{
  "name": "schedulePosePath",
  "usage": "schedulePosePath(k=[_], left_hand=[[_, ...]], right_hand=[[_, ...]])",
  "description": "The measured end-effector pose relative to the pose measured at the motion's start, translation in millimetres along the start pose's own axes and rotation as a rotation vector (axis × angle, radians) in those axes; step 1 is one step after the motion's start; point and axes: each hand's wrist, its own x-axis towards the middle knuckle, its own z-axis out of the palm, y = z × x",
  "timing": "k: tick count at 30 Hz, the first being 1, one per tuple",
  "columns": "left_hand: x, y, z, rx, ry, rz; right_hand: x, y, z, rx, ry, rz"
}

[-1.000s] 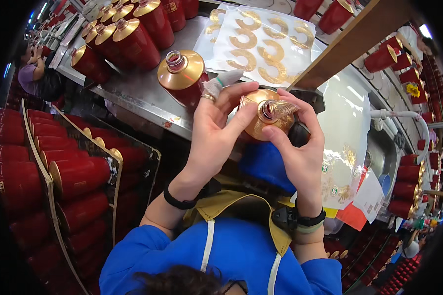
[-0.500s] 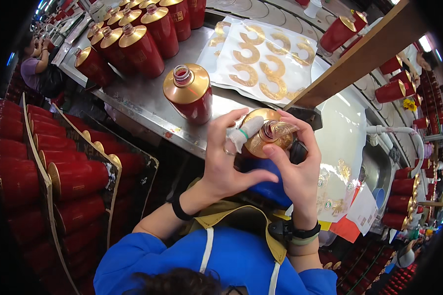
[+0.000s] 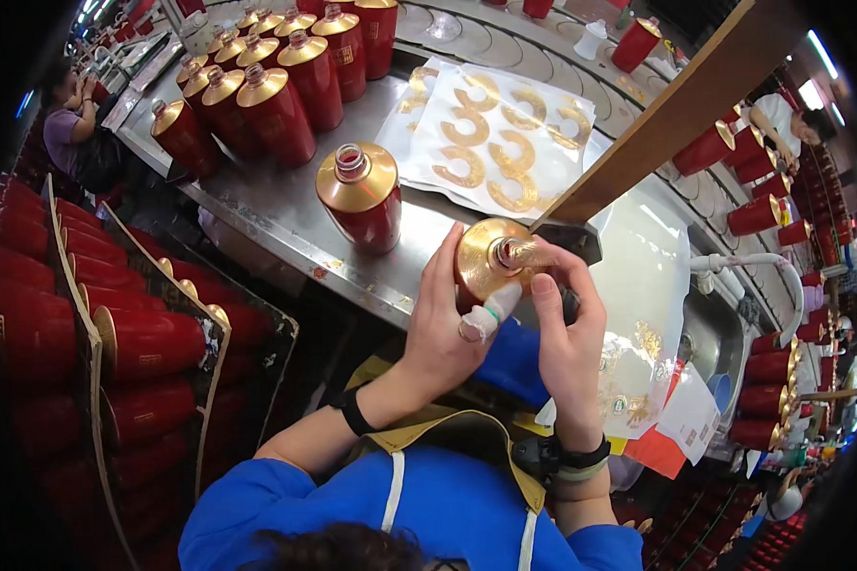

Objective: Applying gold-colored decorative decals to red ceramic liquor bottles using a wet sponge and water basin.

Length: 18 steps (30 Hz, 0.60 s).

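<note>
Before my chest is a red bottle with a gold shoulder (image 3: 479, 262) and a clear open neck, tilted to the right. My left hand (image 3: 443, 333) wraps round its left and near side; one finger wears a white covering with a green band. The fingers of my right hand (image 3: 573, 328) are bent at the right of the neck, pinching a thin patterned gold decal (image 3: 540, 253) against the shoulder. How much of the decal lies flat cannot be seen. A second red bottle (image 3: 360, 205) stands on the metal bench, just beyond my left hand.
Past the bottles lie white sheets (image 3: 415, 169) of C-shaped gold decals. A wooden bar (image 3: 657, 114) slants across at the right, above a wet board (image 3: 628, 285) and a sink (image 3: 703, 328). Red bottles crowd the bench's far left (image 3: 276, 109) and racks (image 3: 148, 347). Other people work nearby.
The held bottle has tilted right and shifted slightly left and down. My left hand has moved from beside the neck to round the body; my right hand has stayed at the decal.
</note>
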Motion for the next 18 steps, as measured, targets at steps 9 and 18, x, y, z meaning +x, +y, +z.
schedulePosePath(k=[9, 18], left_hand=[[7.5, -6.2, 33.3, -0.170, 0.165, -0.035], [-10.7, -10.5, 41.0, -0.151, 0.164, -0.005]], right_hand=[[-2.2, -0.8, 1.9, -0.194, 0.096, -0.069], [7.2, 4.8, 1.7, -0.068, 0.118, 0.008]])
